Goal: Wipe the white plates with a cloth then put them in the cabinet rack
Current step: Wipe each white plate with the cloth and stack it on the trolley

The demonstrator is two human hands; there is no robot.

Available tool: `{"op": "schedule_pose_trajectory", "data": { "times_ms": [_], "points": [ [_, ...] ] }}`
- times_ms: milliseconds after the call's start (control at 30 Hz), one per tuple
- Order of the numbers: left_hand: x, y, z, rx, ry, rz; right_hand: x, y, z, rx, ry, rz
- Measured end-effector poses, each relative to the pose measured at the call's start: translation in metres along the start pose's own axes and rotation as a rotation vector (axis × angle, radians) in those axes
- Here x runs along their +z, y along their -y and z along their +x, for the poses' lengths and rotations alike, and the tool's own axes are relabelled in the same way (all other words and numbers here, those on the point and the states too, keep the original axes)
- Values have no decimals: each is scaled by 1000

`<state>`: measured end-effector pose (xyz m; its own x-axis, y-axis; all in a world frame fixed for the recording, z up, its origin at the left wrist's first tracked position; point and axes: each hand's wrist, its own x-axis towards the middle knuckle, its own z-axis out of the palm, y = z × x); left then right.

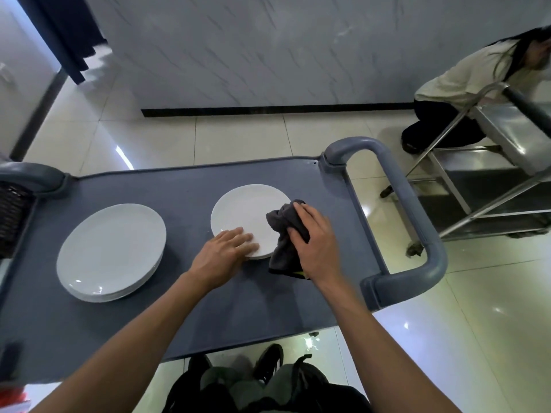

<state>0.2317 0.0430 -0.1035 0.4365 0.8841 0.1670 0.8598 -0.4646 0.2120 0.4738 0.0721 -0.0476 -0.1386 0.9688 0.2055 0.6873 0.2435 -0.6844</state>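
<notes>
A white plate lies flat on the grey cart top, right of centre. My left hand rests on the plate's near rim, fingers spread and pressing down. My right hand grips a dark grey cloth that lies on the plate's right edge and hangs down onto the cart. A stack of white plates sits to the left, apart from both hands.
The cart's grey loop handle sticks out on the right. Beyond it stands a steel trolley, with a person crouching at it. A dark woven basket sits at the left edge. Tiled floor and a marble wall lie behind.
</notes>
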Motion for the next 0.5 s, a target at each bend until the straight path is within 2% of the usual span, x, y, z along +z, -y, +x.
{"op": "schedule_pose_trajectory", "data": {
  "times_ms": [333, 500],
  "points": [
    [9, 1, 2, -56, 27, -18, 10, 3, 3, -30, 64, -3],
    [-5, -3, 1, -155, 55, 4, 17, 3, 10, -54, 79, -7]
  ]
}}
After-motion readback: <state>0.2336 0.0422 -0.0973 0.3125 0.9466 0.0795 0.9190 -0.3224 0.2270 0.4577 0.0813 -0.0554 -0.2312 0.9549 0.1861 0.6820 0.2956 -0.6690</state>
